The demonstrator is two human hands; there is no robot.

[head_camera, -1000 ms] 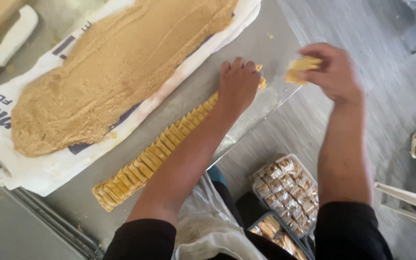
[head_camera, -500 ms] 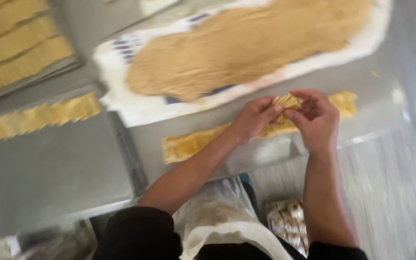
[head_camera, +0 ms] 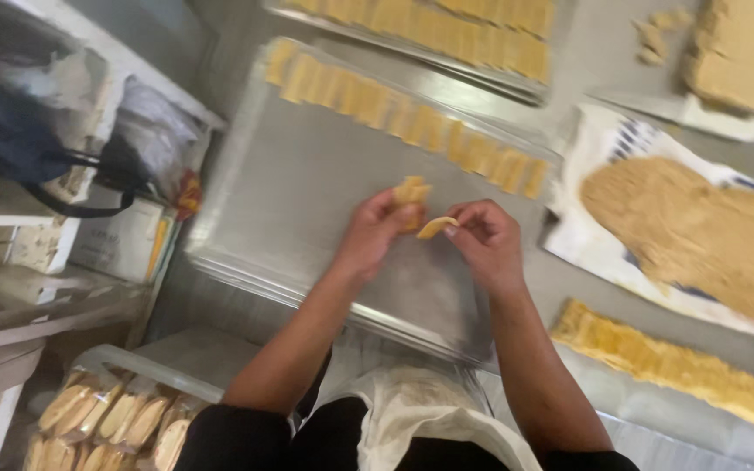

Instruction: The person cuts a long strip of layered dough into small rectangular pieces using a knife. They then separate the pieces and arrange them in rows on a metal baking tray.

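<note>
- Left hand: grips small stack of dough strips, frame centre
- Right hand: pinches single strip
- Metal tray: row of laid strips along upper edge
- Handling: best laid flat, aligned with that row

White flour bag with blue print right, clear wrapped packs bottom left

A bakery kitchen: steel baking trays, rowed pastry pieces, spread dough.

Just one head cam, looking steeply down, fairly close, onto the worktop, both grips roughly mid-frame over a metal tray.
</note>
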